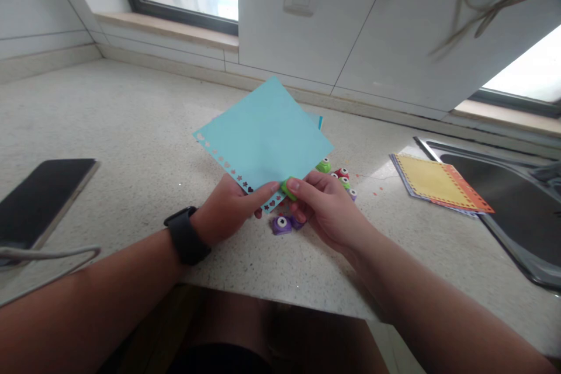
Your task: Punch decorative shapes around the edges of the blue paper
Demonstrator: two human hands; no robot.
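A light blue sheet of paper (pixel 267 134) is held up over the counter, with small punched hearts, flowers and stars along its lower left edge. My left hand (pixel 232 201) grips the sheet at its lower corner, thumb on top and fingers underneath. Between the thumb and fingers of my right hand (pixel 326 204) is a green craft punch (pixel 289 187), set at the sheet's lower right edge. A purple craft punch (pixel 281 224) lies on the counter just below the sheet. Several more punches, among them a green one (pixel 324 165) and a red one (pixel 342 173), sit behind my right hand.
To the right, a stack of punched sheets, yellow (pixel 432 178) on top and orange (pixel 471 193) beneath, lies against the sink (pixel 504 234). A dark tablet or phone (pixel 41 201) and a pale cable (pixel 52 253) are at the left. Tiny orange paper bits dot the counter.
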